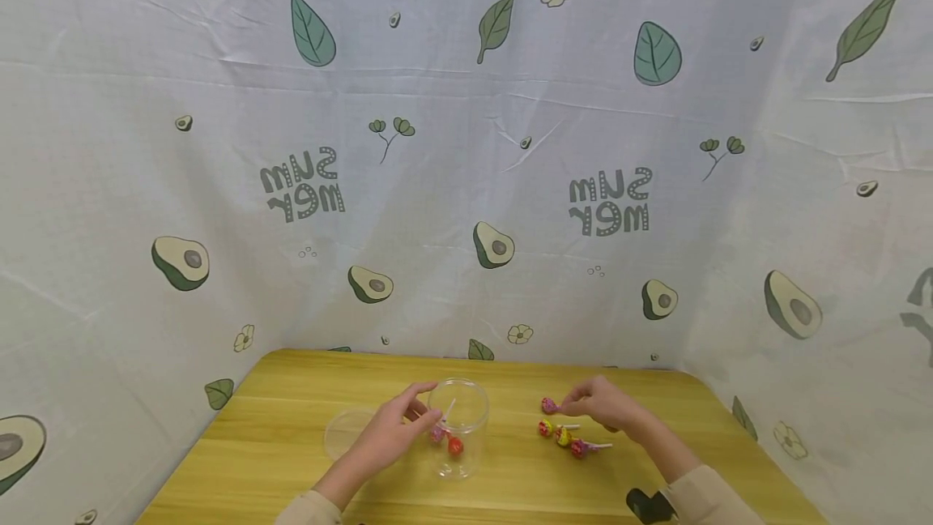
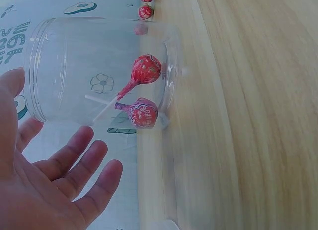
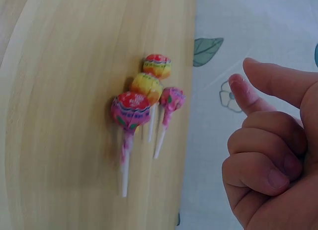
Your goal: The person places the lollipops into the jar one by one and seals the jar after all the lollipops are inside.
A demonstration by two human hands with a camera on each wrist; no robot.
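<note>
A clear plastic jar (image 1: 466,460) stands upright on the table with two lollipops inside, one red (image 2: 146,69) and one pink-purple (image 2: 143,113). My left hand (image 1: 397,428) is at the jar's left side, thumb tip close to the rim and the other fingers spread loosely. To the right of the jar lie two yellow-and-red lollipops (image 3: 157,66) and two pink ones (image 3: 130,111). Over the stick end of the farthest pink lollipop (image 1: 549,405) is my right hand (image 1: 601,405). Its thumb and forefinger are slightly apart with nothing between them; the other fingers curl in.
A clear round lid (image 1: 338,436) lies on the yellow wood-grain table (image 1: 291,395), left of the jar and partly behind the left hand. Patterned white cloth (image 1: 437,185) hangs behind the table and along both sides. A dark device (image 1: 649,506) sits by the right sleeve.
</note>
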